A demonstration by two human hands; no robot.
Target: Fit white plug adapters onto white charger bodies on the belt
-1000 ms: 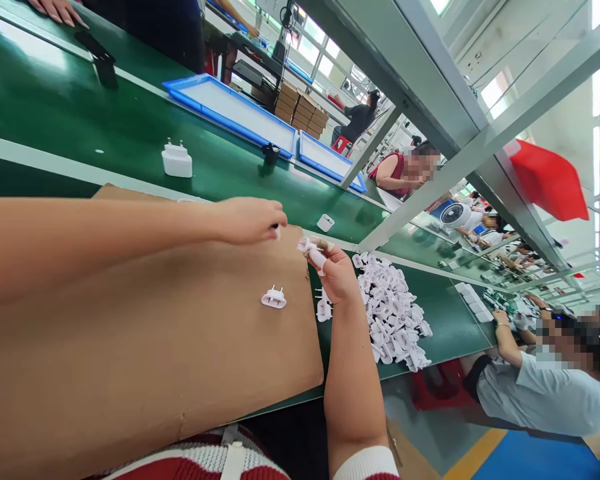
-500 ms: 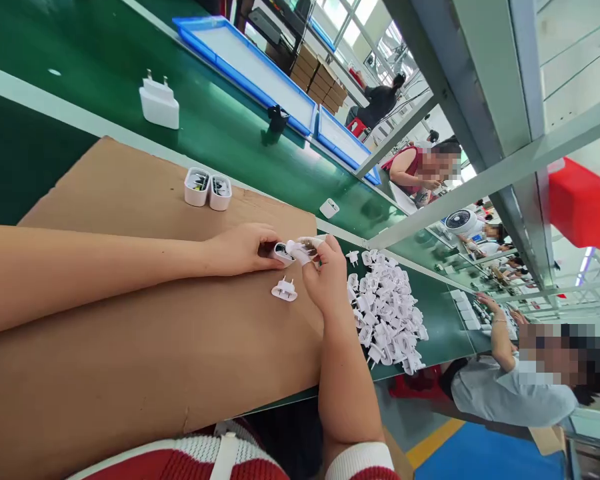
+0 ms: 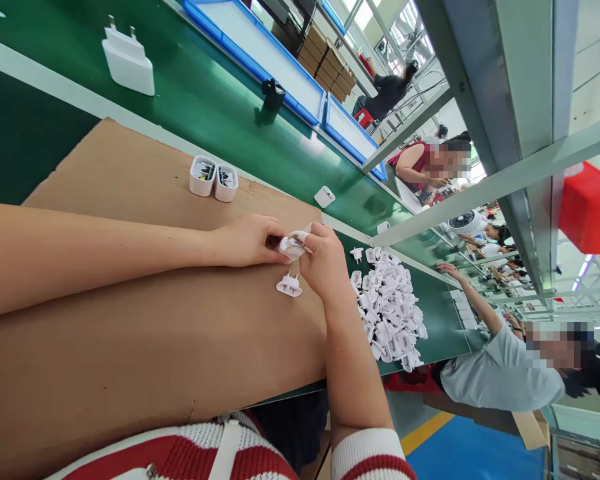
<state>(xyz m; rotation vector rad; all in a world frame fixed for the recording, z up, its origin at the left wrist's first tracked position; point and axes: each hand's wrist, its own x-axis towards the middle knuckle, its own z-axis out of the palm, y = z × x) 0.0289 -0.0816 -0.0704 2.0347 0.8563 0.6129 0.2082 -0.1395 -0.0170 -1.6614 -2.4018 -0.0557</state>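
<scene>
My left hand (image 3: 247, 240) and my right hand (image 3: 323, 263) meet over a brown cardboard sheet (image 3: 130, 333), both pinched on one small white charger piece (image 3: 291, 245) held between them. A loose white plug cap (image 3: 289, 285) with two pins lies on the cardboard just below my hands. Two open white charger shells (image 3: 213, 178) stand side by side farther up the sheet. A heap of several white plug caps (image 3: 387, 307) lies on the green table to the right of my right hand.
A finished white charger (image 3: 128, 61) stands on the green conveyor belt (image 3: 205, 100), with another white shell (image 3: 324, 197) farther along. Blue trays (image 3: 260, 50) line the far side. Other people work at the right, one in a grey shirt (image 3: 500, 373).
My hands have come together: the left hand took a shell and the right hand now presses its piece against it. The view has tilted down and left.
</scene>
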